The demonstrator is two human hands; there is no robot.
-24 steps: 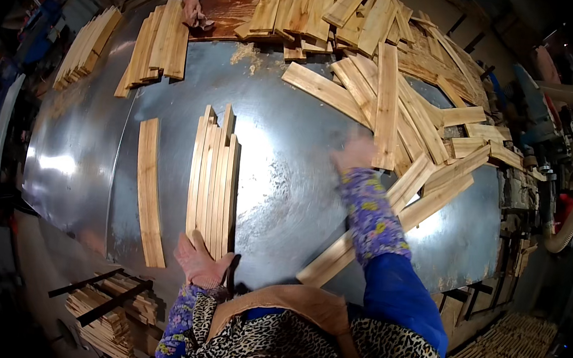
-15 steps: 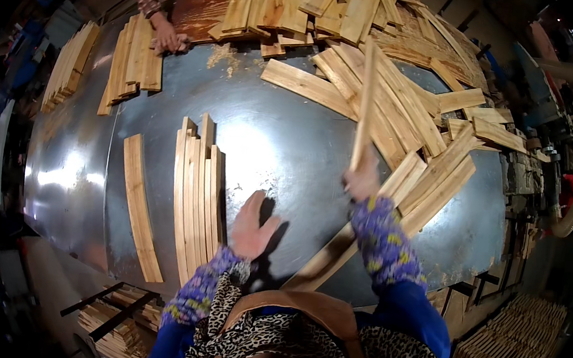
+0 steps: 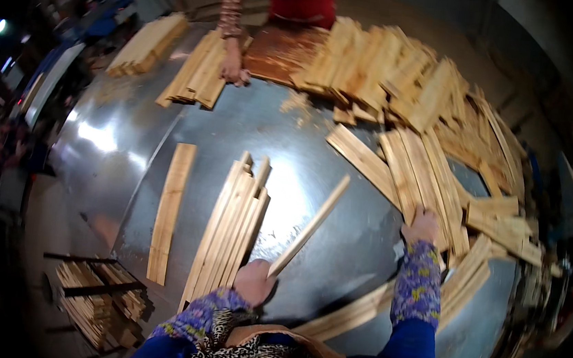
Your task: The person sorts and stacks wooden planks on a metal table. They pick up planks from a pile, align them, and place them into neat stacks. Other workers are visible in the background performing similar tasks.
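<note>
My left hand is closed around the near end of a narrow wooden strip, which slants up and away to the right over the metal tabletop. Just left of that hand stands a row of wooden boards set on edge, side by side. My right hand is at the near end of several long boards on the right, its fingers bent over one of them. What lies under the palm is hidden. Another board lies slanted between my forearms, its near end hidden by my apron.
A single flat board lies left of the row. Across the metal table, a co-worker's hand rests by a board stack. A large board heap covers the far right. More wood sits on a rack at lower left.
The narrow strip has passed from my right hand to my left, swinging leftward. My right hand has moved out to the boards on the right. The view has turned.
</note>
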